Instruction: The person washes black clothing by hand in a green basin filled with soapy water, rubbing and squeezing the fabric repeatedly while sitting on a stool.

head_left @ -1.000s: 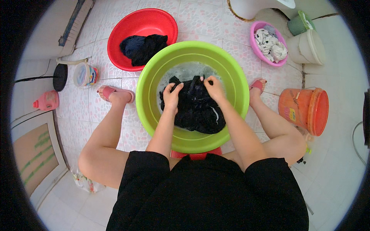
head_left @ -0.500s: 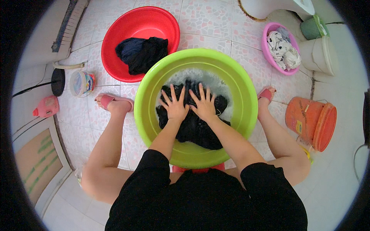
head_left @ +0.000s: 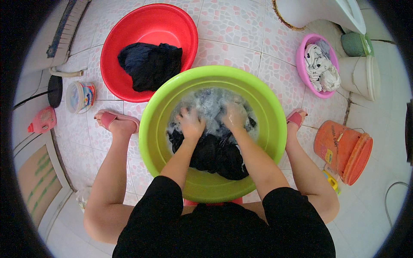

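Note:
Between my legs sits a large lime-green basin (head_left: 148,129) of sudsy water (head_left: 211,101), with a soaked black garment (head_left: 219,157) bunched in its near half. My left hand (head_left: 190,124) lies in the suds at the garment's far left side, its fingers bent a little and apart. My right hand (head_left: 234,116) is dipped into the foam to the right, its fingers blurred and partly under water. Foam hides what touches the fingertips of both hands.
At the far left a red basin (head_left: 172,26) holds dark clothes (head_left: 150,64). A pink basin (head_left: 301,66) with pale laundry (head_left: 320,69) stands far right. An orange bucket (head_left: 333,142) lies tipped on the right; a small tub (head_left: 79,98) and pink bottle (head_left: 43,120) are left.
Both hands have gone from lying spread on the black garment to dipping into the water and foam. The garment has bunched toward me, and more suds show at the far side.

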`<state>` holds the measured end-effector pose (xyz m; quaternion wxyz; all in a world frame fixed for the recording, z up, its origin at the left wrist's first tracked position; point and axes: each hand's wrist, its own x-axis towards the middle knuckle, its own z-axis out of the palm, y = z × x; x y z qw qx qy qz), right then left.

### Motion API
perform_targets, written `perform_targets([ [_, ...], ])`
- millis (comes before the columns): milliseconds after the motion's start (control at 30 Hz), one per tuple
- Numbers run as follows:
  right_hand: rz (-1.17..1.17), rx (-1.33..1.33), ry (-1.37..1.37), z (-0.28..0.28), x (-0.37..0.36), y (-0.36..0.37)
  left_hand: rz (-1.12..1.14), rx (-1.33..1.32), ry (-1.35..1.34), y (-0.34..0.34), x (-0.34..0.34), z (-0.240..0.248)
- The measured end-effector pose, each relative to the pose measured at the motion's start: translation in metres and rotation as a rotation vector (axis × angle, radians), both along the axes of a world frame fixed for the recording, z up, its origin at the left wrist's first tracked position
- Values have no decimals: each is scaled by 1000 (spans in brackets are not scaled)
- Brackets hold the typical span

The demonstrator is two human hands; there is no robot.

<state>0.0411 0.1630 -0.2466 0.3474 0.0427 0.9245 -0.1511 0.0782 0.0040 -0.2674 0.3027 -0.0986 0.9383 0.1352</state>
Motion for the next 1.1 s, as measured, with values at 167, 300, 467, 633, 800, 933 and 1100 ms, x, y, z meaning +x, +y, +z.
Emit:
perform_targets([
  [167,-839,-884,263,7,19,-35,1216,1215,-66,2,-4,3],
  [300,-451,-1026,350,64,45,-47,1532,1843,-217,8,-15,45],
  [467,-233,-767,291,133,92,-66,1172,1831,-105,1,1,21],
  [633,-110,-488,627,140,117,-80,874,2179,-198,-3,29,26],
  [800,-135,-349,837,145,123,-85,1104,2209,-286,6,33,42],
  [933,-186,-342,907,146,122,-77,1069,2165,-191,17,31,88],
  [1100,-261,-377,911,146,122,-76,1215,1882,-116,16,33,101],
])
